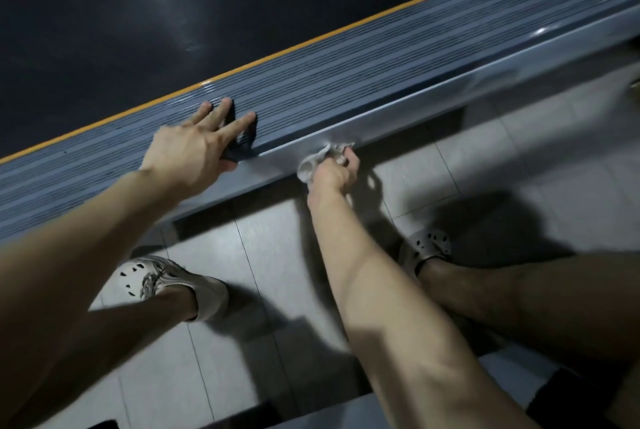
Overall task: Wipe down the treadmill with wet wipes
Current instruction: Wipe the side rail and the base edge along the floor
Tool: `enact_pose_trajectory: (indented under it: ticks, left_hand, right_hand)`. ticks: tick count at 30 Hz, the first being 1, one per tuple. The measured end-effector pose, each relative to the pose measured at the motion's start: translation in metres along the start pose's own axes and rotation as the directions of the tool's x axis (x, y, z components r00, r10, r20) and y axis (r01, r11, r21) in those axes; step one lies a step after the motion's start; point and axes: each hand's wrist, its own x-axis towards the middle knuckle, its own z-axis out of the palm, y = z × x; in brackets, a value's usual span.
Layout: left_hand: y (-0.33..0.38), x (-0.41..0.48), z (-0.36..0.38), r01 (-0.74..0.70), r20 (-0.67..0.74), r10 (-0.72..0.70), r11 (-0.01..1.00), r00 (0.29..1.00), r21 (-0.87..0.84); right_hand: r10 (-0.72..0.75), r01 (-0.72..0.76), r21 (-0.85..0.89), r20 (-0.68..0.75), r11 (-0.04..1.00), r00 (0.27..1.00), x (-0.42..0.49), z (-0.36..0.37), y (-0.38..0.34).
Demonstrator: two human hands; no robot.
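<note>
The treadmill's grey ribbed side rail (pixel 363 72) runs diagonally from lower left to upper right, with an orange stripe along its far edge and the black running belt (pixel 138 13) beyond. My left hand (pixel 201 144) rests flat on the ribbed rail with fingers spread. My right hand (pixel 336 170) grips a crumpled whitish wet wipe (pixel 317 160) and presses it against the smooth outer side face of the rail (pixel 450 89), just below the ribbed top.
Pale grey floor tiles (pixel 277 255) lie below the rail. My two feet in light perforated clogs, the left one (pixel 166 279) and the right one (pixel 427 248), stand on them. Dark shadows fall on the floor to the right.
</note>
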Motion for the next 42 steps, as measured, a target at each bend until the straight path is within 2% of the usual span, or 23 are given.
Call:
enact_pose_trajectory:
  ticks: [5,6,7,8,9,10,11,12,13,14,16,18,20,23,28,30,32,34,36,38,42]
  left_hand:
    - [-0.005,-0.028,-0.002,-0.047,0.144,0.088,0.963,0.986,-0.267]
    - [-0.004,-0.036,-0.005,-0.068,0.133,0.112,0.952,0.985,-0.299]
    - [-0.003,-0.045,-0.010,-0.095,0.107,0.135,0.945,0.985,-0.314]
    - [-0.002,-0.053,-0.015,-0.116,0.094,0.152,0.943,0.984,-0.312]
    - [-0.001,-0.060,-0.020,-0.126,0.095,0.162,0.942,0.982,-0.310]
    - [0.001,-0.067,-0.022,-0.122,0.100,0.163,0.936,0.982,-0.329]
    - [0.003,-0.074,-0.023,-0.108,0.105,0.160,0.917,0.981,-0.384]
    - [0.006,-0.080,-0.022,-0.078,0.116,0.151,0.876,0.982,-0.477]
    - [0.009,-0.085,-0.020,-0.023,0.124,0.123,0.794,0.985,-0.607]
    - [0.012,-0.090,-0.016,0.061,0.149,0.076,0.664,0.986,-0.745]
    - [0.023,-0.093,-0.013,0.226,0.253,0.041,0.324,0.967,-0.918]
    - [0.035,-0.090,-0.009,0.283,0.284,0.080,0.024,0.956,-0.959]
    - [0.044,-0.091,-0.010,0.291,0.266,0.139,-0.217,0.954,-0.932]
    - [0.046,-0.092,-0.013,0.292,0.229,0.203,-0.385,0.952,-0.875]
    - [0.035,-0.089,-0.010,0.294,0.240,0.171,-0.576,0.956,-0.763]
    - [0.031,-0.086,-0.011,0.273,0.246,0.129,-0.605,0.961,-0.748]
    - [0.029,-0.082,-0.012,0.264,0.272,0.088,-0.639,0.958,-0.723]
    - [0.030,-0.081,-0.015,0.279,0.320,0.070,-0.681,0.945,-0.677]
    - [0.029,-0.081,-0.016,0.293,0.355,0.062,-0.705,0.933,-0.646]
    - [0.029,-0.081,-0.016,0.311,0.377,0.064,-0.701,0.924,-0.642]
    - [0.029,-0.079,-0.019,0.301,0.405,0.021,-0.705,0.914,-0.642]
  right_hand:
    - [0.089,-0.091,0.024,0.055,0.996,0.995,-0.014,-0.013,0.002]
    - [0.118,-0.116,-0.026,0.087,0.993,0.989,-0.023,-0.019,-0.007]
    - [0.104,-0.085,-0.152,0.126,0.985,0.987,-0.034,-0.027,-0.016]
    - [0.059,-0.003,-0.322,0.167,0.947,0.984,-0.048,-0.033,-0.028]
    - [-0.003,0.129,-0.509,0.241,0.851,0.971,-0.062,-0.038,-0.040]
    - [-0.040,0.273,-0.647,0.350,0.712,0.936,-0.076,-0.042,-0.053]
    - [-0.026,0.373,-0.705,0.450,0.603,0.893,-0.092,-0.044,-0.066]
    - [0.017,0.428,-0.710,0.525,0.559,0.851,-0.108,-0.042,-0.080]
    - [0.068,0.460,-0.699,0.585,0.547,0.808,-0.124,-0.037,-0.094]
    - [0.118,0.477,-0.685,0.629,0.550,0.768,-0.139,-0.029,-0.104]
    - [0.217,0.459,-0.647,0.692,0.608,0.688,-0.167,-0.013,-0.122]
    - [0.293,0.442,-0.604,0.753,0.663,0.589,-0.185,-0.003,-0.131]
    - [0.334,0.444,-0.580,0.788,0.682,0.517,-0.194,0.002,-0.136]
    - [0.326,0.421,-0.564,0.794,0.710,0.513,-0.191,0.011,-0.137]
    - [0.313,0.385,-0.567,0.775,0.728,0.549,-0.180,0.016,-0.132]
    - [0.338,0.339,-0.592,0.746,0.731,0.574,-0.174,0.012,-0.131]
    - [0.335,0.369,-0.614,0.735,0.698,0.589,-0.167,0.009,-0.128]
    - [0.239,0.538,-0.623,0.750,0.569,0.616,-0.160,0.006,-0.126]
    - [0.098,0.746,-0.572,0.811,0.339,0.577,-0.155,0.005,-0.123]
    - [0.030,0.861,-0.483,0.874,0.162,0.484,-0.152,0.002,-0.121]
    - [0.037,0.962,-0.226,0.971,-0.155,0.234,-0.153,-0.003,-0.115]
